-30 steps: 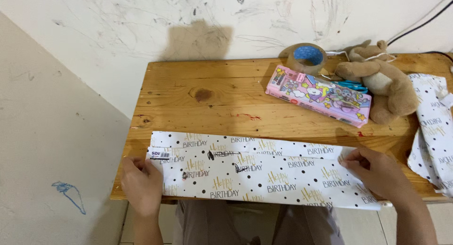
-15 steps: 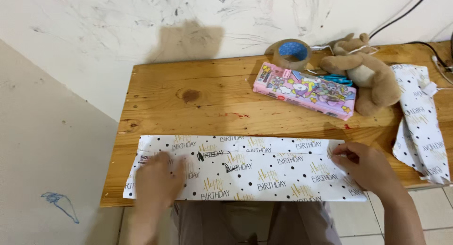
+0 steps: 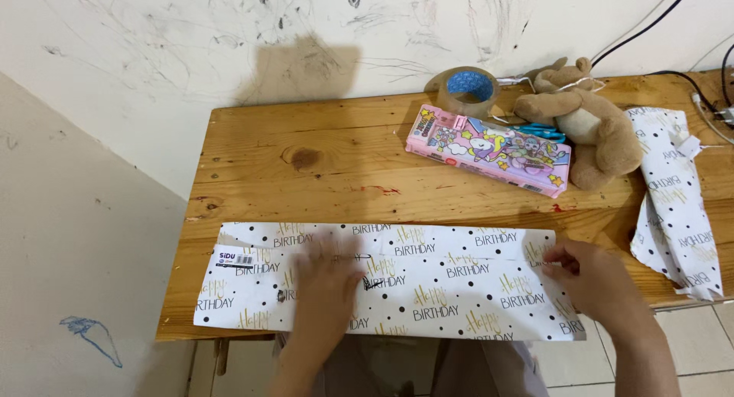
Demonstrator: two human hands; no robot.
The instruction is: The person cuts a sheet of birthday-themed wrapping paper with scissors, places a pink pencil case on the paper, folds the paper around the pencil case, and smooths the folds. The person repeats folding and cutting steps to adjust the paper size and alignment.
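A long folded sheet of white wrapping paper (image 3: 443, 278) with black dots and gold and black lettering lies along the near edge of the wooden table (image 3: 336, 167). My left hand (image 3: 325, 294) lies flat on the paper left of its middle, blurred by motion, fingers spread. At the paper's right end my right hand (image 3: 592, 278) presses down, fingertips on the folded edge. Neither hand holds anything.
At the back right are a pink pencil case (image 3: 489, 148), a roll of brown tape (image 3: 468, 91), blue scissors (image 3: 539, 131) and a brown plush toy (image 3: 589, 125). A second piece of the same paper (image 3: 677, 198) hangs off the right edge. Cables (image 3: 688, 76) run along the scribbled wall.
My left hand has slid rightward along the paper from its left end towards the middle. My right hand has stayed at the right end. The view shifted slightly.
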